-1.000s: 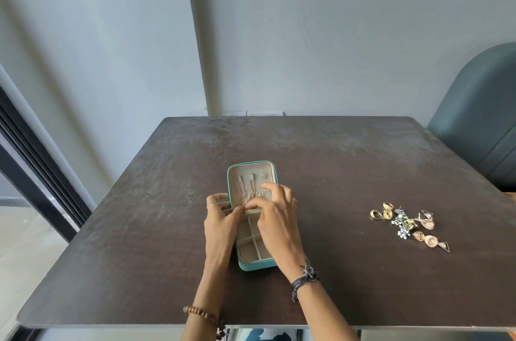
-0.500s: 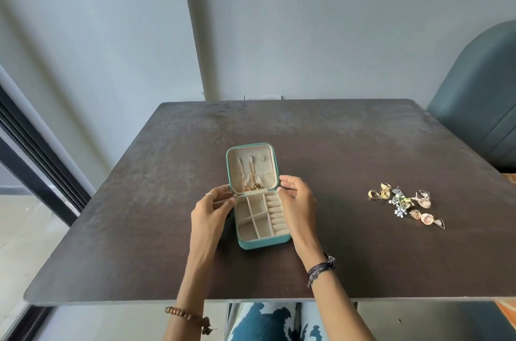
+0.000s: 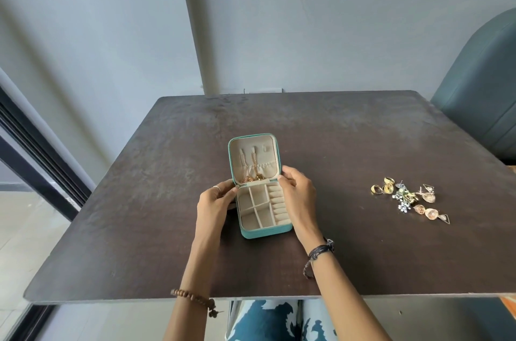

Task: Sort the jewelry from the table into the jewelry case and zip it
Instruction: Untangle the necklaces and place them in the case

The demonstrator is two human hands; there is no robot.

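A small teal jewelry case (image 3: pixel 264 231) lies open in the middle of the table, its beige lid (image 3: pixel 254 155) folded back away from me. Gold chains (image 3: pixel 252 174) hang inside the lid. The base has several beige compartments that look bare. My left hand (image 3: pixel 213 205) holds the case's left side near the hinge, fingers curled against it. My right hand (image 3: pixel 298 192) holds the right side at the hinge, fingertips pinching the edge. A pile of loose jewelry (image 3: pixel 409 199), gold rings, earrings and a flower brooch, lies on the table to the right, apart from both hands.
The dark brown table (image 3: pixel 349 257) ends at a front edge close to my body. A teal upholstered chair (image 3: pixel 483 94) stands at the back right. A grey wall rises behind, and a dark window frame (image 3: pixel 33 159) runs along the left.
Both hands moved off the top of the case to its two sides, uncovering the compartments. The camera view shifted slightly upward.
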